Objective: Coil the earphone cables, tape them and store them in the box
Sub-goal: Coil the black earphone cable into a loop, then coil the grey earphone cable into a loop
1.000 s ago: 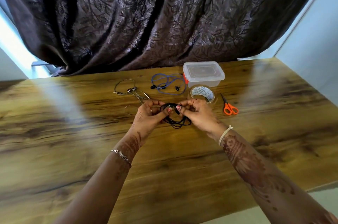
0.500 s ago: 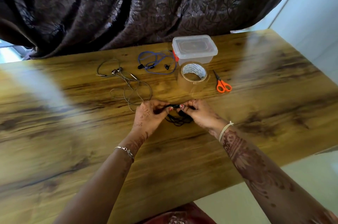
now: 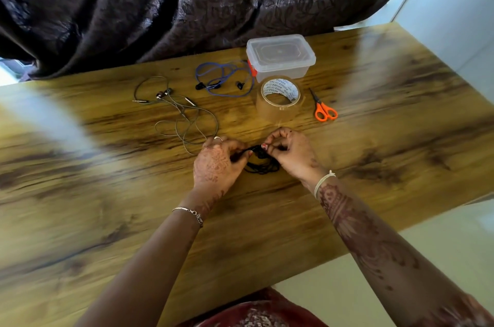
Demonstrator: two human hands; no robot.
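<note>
Three sets of earphones are in view, and one of them, the black earphone cable (image 3: 263,163), is bunched into a loose bundle between the two hands, low over the table. The left hand (image 3: 216,162) pinches one end of the bundle with curled fingers. The right hand (image 3: 290,151) pinches the other side, fingertips closed on a strand. No tape shows on the bundle, so I judge the coiling of this first set to be under way and not finished.

Just beyond the left hand the grey earphones (image 3: 181,118) lie spread in open loops, uncoiled. Further out, beyond the gap between the hands, the blue earphones (image 3: 224,78) lie loose too. Just beyond the right hand stands the tape roll (image 3: 280,98), with the scissors (image 3: 323,109) to its right, both untouched. Past the roll the box (image 3: 280,55) sits with its lid on.

Left to do, as I read it: finish and tape this coil, coil and tape the other two, open the box and put all three in.

The table (image 3: 107,206) is glossy wood-grain with streaks of glare; a dark patterned curtain (image 3: 187,0) hangs behind it, a pale wall (image 3: 459,6) stands to the right, and pale floor (image 3: 441,246) shows below the near edge
</note>
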